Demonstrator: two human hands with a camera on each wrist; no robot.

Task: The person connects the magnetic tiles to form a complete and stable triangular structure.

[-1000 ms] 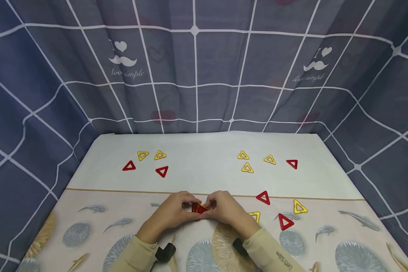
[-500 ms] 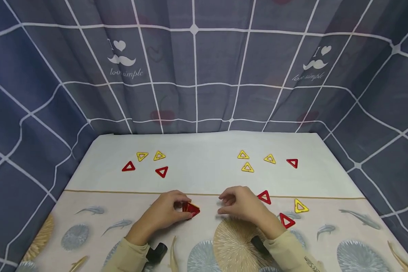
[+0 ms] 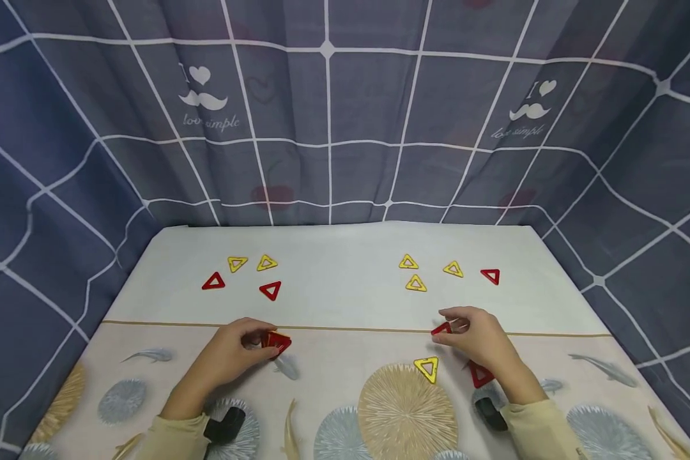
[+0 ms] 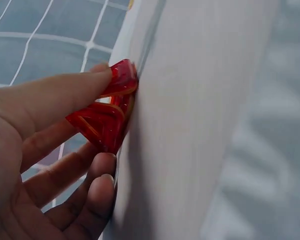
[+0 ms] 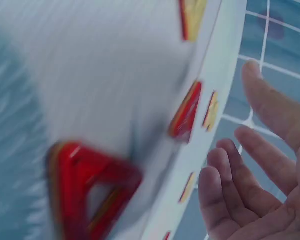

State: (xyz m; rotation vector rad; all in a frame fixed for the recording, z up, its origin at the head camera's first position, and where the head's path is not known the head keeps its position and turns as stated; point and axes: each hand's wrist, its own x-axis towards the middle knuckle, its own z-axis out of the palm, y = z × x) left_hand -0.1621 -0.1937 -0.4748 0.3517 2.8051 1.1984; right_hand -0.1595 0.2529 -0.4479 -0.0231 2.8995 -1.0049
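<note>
Between thumb and fingers my left hand (image 3: 232,348) pinches a red piece (image 3: 277,344) made of joined triangles, with thin orange edges. In the left wrist view the thumb of the left hand (image 4: 55,115) lies over this red piece (image 4: 107,122). At the right, my right hand (image 3: 480,335) is around a red triangle (image 3: 440,328), fingers apart. The right wrist view shows the right hand (image 5: 260,185) with relaxed fingers, off the red triangle (image 5: 187,112). Another red triangle (image 3: 480,374) lies partly hidden beneath the right hand.
A yellow triangle (image 3: 427,368) lies in front of the right hand. Farther back on the table (image 3: 333,275) are yellow triangles (image 3: 416,283) and a red one (image 3: 491,276) at right, with yellow (image 3: 267,262) and red triangles (image 3: 271,291) at left. Gridded curtains (image 3: 299,166) enclose the table.
The hands have separated. My left hand has moved left with the red piece; my right hand let go of it and moved right to the red triangle, uncovering a yellow triangle and hiding another.
</note>
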